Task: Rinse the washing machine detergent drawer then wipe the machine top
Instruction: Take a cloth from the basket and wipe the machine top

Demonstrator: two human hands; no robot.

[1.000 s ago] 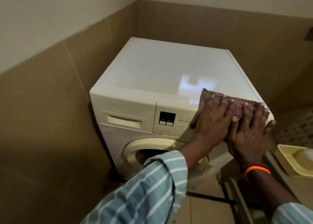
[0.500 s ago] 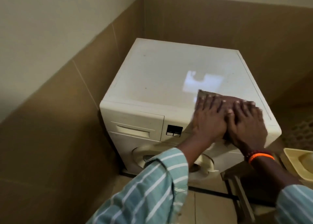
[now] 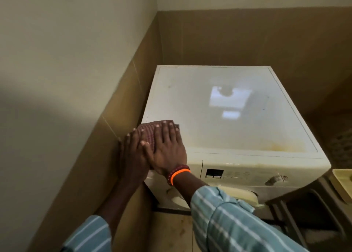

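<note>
i press cloth [image 3: 152,131] flat at machine top [image 3: 219,107] 8 o'clock corner, left hand [image 3: 133,156] and right hand [image 3: 167,148] both spread, fingers straight. drawer hidden. risk: cloth slides off left edge; yellow stain [image 3: 280,147] at 4 o'clock missed.

Dim, soft blur, window glare

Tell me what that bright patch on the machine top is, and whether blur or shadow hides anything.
Head view: the bright patch is glare, a window-like reflection on the glossy machine top, not dirt; the yellowish stain near the front right edge is real. A soft shadow darkens the left wall. The cloth under both hands is slightly blurred, and the control panel markings are too soft to read.
</note>
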